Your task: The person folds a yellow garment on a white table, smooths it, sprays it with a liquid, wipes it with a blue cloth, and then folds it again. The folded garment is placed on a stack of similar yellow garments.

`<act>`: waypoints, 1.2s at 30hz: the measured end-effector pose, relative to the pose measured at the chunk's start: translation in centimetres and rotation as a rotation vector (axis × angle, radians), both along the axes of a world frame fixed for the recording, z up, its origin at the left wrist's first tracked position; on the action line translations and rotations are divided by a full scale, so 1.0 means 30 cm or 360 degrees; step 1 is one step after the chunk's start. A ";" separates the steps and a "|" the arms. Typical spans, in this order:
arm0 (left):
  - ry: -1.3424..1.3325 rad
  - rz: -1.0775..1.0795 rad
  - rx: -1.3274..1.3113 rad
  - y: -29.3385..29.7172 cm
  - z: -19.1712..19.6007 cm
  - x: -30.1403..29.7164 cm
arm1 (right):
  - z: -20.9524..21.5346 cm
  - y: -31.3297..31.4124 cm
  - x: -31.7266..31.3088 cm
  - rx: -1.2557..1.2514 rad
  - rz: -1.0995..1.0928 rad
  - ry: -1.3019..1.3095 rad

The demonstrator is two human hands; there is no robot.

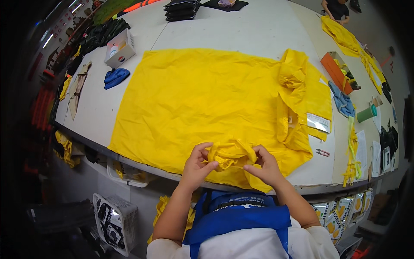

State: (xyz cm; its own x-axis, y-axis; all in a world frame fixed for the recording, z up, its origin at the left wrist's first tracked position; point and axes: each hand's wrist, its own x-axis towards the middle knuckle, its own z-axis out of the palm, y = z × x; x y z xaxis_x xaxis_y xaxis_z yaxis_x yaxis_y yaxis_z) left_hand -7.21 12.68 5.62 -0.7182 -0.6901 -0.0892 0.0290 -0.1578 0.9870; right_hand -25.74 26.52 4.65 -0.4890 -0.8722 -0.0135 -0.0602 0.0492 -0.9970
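A yellow raincoat [194,95] lies spread across the white table, its gathered hood [293,77] toward the right. At the table's near edge, both hands hold the opening of a sleeve cuff [233,149] apart in a ring. My left hand [198,167] pinches the left side of the cuff between thumb and fingers. On the opposite side, my right hand [264,165] grips the cuff with its fingers partly inside. Puckered fabric shows within the ring.
Red-handled thread snips [322,152] lie right of the coat. Farther right are an orange box [336,71], blue cloth [342,99] and a green spool [366,113]. A white box [120,49] and dark blue cloth [116,78] sit at left. Another person [336,11] is at the far right.
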 end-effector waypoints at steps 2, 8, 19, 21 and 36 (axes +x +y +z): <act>-0.0127 -0.0030 -0.0375 -0.006 -0.003 0.000 | 0.015 -0.006 -0.002 0.0098 -0.0037 -0.0426; -0.1104 0.0336 -0.1712 -0.121 -0.070 0.052 | 0.077 -0.023 0.016 0.0241 0.0677 0.0594; -0.1380 -0.0275 -0.0694 -0.433 -0.293 0.372 | -0.212 0.242 -0.691 0.0718 0.0068 0.1281; -0.1407 -0.0300 -0.0626 -0.440 -0.315 0.374 | -0.176 0.415 -0.871 0.0348 -0.0566 0.0218; -0.1274 -0.0522 -0.1015 -0.517 -0.370 0.416 | -0.398 0.167 -0.032 0.0870 0.0316 0.1746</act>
State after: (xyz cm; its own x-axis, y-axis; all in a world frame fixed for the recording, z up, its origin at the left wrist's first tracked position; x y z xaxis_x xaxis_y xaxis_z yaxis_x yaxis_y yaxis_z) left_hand 5.28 -2.82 -5.47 -0.7693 -0.5600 -0.3075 -0.6128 0.5106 0.6032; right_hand -26.71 31.55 -7.27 -0.3318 -0.9411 -0.0660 -0.9028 0.3370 -0.2670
